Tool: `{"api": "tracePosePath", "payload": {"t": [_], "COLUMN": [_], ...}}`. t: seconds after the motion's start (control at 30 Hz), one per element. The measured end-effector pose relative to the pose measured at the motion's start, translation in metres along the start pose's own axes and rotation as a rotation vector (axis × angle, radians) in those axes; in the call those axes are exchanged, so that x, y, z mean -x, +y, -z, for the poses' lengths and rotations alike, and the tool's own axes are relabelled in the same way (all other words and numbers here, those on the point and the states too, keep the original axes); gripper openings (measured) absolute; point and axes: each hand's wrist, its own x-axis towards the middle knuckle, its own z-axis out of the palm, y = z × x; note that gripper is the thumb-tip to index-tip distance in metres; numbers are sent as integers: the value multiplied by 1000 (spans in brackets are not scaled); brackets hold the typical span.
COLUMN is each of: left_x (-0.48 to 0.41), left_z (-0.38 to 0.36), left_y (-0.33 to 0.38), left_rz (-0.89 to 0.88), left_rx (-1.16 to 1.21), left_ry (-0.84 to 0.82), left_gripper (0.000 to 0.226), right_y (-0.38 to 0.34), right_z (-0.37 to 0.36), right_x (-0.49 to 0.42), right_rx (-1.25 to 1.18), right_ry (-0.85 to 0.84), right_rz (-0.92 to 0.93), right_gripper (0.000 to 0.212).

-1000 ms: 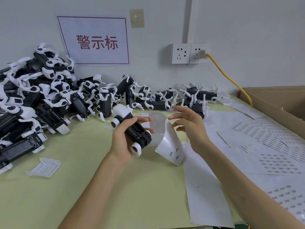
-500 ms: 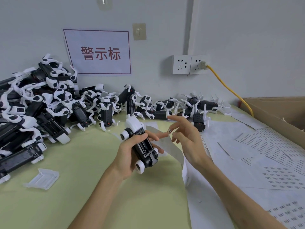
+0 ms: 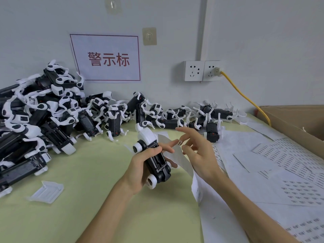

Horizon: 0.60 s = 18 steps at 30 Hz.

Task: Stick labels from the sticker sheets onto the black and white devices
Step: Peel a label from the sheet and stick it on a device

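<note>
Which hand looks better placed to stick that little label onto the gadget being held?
Right. The right hand has a small label on a fingertip, close beside the device, with its fingers free. The left hand grips the device, so it can only steady it.

A black device (image 3: 157,160) with white ends is shown; the table (image 3: 87,199) is seen in pale green; white sheets (image 3: 298,188) are printed with rows of black marks; the white sign (image 3: 105,57) is lettered and bordered red.
</note>
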Motion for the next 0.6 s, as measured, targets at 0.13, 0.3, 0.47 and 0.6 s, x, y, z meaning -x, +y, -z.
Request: {"api": "tracePosePath", "payload": {"t": [0.13,0.3,0.47,0.6], "left_x": [0,-1,-2,-2], "left_z": [0,0,1,-1], "left_y": [0,-1,-3,0], "left_rz": [-1,11,3,-14], "left_rx": [16,25,20,63], "left_ry": [-12,-26,-26,-23], "left_gripper": [34,35,37,44], "right_y": [0,1,3,2], "right_z": [0,-1,0,-1], "right_x": [-1,0,1,0], "right_rx": [19,32,54,-1], "right_ry": [10,-9,-14,7], "right_rz": [6,30,44,-9], "right_gripper": [55,57,60,57]}}
